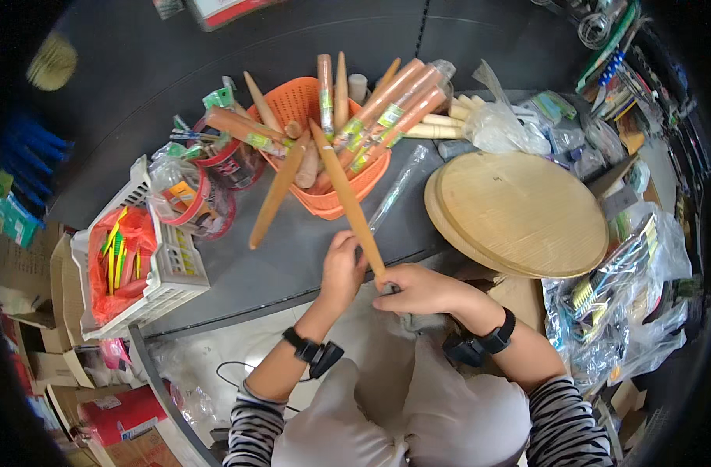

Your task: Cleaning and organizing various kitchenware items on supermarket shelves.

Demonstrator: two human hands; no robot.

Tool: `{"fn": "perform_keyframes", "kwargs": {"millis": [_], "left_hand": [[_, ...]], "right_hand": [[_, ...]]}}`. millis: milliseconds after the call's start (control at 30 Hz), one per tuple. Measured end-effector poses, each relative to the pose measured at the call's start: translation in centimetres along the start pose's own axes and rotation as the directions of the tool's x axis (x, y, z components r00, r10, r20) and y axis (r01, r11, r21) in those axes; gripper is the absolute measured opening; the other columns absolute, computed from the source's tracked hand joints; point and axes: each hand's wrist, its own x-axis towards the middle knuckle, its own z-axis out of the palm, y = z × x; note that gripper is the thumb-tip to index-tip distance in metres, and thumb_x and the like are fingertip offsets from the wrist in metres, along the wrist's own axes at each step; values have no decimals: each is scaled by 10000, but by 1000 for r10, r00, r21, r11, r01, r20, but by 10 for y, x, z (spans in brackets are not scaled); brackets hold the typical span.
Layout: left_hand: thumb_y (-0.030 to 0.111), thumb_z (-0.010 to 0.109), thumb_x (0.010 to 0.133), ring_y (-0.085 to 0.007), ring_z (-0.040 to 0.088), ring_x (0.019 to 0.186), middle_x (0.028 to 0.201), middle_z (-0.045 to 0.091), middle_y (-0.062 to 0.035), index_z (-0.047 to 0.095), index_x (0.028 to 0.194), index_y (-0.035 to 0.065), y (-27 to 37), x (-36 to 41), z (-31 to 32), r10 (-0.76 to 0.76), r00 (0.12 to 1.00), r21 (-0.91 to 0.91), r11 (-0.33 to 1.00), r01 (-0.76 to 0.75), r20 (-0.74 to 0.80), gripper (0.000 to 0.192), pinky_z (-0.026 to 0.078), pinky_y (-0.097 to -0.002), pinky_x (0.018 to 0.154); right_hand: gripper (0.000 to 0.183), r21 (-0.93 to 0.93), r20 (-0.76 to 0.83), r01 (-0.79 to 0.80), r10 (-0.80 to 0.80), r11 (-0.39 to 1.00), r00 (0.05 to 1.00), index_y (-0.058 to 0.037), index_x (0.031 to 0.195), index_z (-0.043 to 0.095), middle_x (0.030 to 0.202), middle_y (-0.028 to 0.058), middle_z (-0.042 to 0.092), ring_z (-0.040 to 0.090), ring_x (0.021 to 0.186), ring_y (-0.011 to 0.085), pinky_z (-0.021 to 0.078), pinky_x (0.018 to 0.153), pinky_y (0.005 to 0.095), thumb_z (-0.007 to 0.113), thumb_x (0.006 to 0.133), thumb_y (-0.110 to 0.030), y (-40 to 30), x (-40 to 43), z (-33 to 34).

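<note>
A tapered wooden rolling pin (347, 195) slants from the orange basket toward me. My right hand (417, 289) grips its near end, and a bit of grey cloth (393, 288) shows between the fingers. Farther up the pin, my left hand (342, 271) is curled against its left side; part of its grip is hidden. The perforated orange plastic basket (326, 204) holds several rolling pins, some in clear wrap with green labels (384, 125). Another tapered pin (279, 190) leans out over its left front. A clear plastic sleeve (399, 187) lies right of the basket.
Round wooden boards (519, 213) are stacked at the right, beside plastic-bagged goods (618, 292). On the left stand a white plastic crate (177, 274) with a red bag (122, 262) and clear tubs (192, 201). The dark table's front edge (244, 318) runs before my knees.
</note>
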Motion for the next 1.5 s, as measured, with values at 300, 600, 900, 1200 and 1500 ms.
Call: {"fn": "perform_keyframes", "kwargs": {"millis": [300, 600, 900, 1200, 1500], "left_hand": [[-3, 591, 868, -95, 548, 614, 757, 538, -29, 520, 989, 20, -1, -143, -35, -472, 807, -549, 593, 589, 355, 142, 442, -242, 530], [25, 575, 864, -153, 596, 679, 860, 623, -71, 550, 975, 13, -32, -191, 6, -626, 673, -455, 503, 735, 395, 115, 489, -279, 601], [60, 625, 829, -187, 630, 845, 991, 654, -81, 605, 1088, 24, -53, -134, 51, -498, 634, -351, 548, 759, 592, 263, 514, -311, 739], [95, 617, 834, -165, 568, 1009, 1338, 411, -185, 328, 1403, 39, -7, -94, 50, -143, 768, -382, 802, 460, 624, 641, 497, -284, 796], [162, 604, 876, -168, 612, 821, 945, 633, -95, 550, 1089, -13, 22, -9, -54, -374, 894, -379, 812, 444, 245, 280, 485, -298, 726]], "right_hand": [[242, -316, 330, 282, -174, 906, 928, -16, 809, 553, 749, 171, 596, 598, 763, 360, 452, 690, 463, 586, 801, -255, -15, -12, 43], [242, -377, 391, 291, -134, 879, 911, 3, 802, 560, 757, 169, 603, 602, 764, 366, 463, 679, 462, 599, 790, -235, -23, -13, 49], [246, -433, 387, 288, -113, 854, 915, 22, 814, 582, 770, 187, 621, 615, 775, 368, 481, 699, 463, 608, 779, -220, -21, -16, 44], [235, -421, 285, 230, -113, 878, 952, 34, 808, 587, 767, 197, 624, 621, 753, 374, 489, 682, 460, 612, 751, -192, -21, -17, 41], [209, -232, -323, 85, -159, 969, 933, -30, 814, 580, 737, 210, 613, 613, 753, 392, 480, 663, 465, 633, 784, -229, -19, -3, 21]]}}
